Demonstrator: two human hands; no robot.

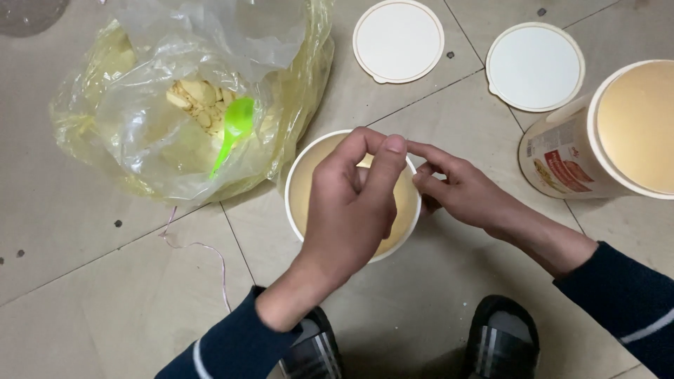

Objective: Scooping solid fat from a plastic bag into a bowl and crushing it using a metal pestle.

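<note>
So we're crouched on the tiled floor [84, 231] with both hands over the open white tub [298, 184] sitting right in front of our slippers [502, 330]. Our left hand [351, 203] hangs over the middle of it with the fingers curled in and thumb and forefinger pinched close near the far rim, and our right hand [456, 186] comes in from the side with its fingertips narrowed to meet them. Whether there's some tiny thing between them, we honestly can't tell. The tub holds a pale yellow fill, as far as we can see past the hand. Just beside it on the left sits the crinkly yellow plastic bag [140, 133] of pale chunks with a green spoon [235, 126] lying in it. Two round white lids [398, 40] lie further off, and a second filled tub [597, 133] stands tilted on the right. Looks to us like the fiddly rim stage, so careful fingertip work comes first.
</note>
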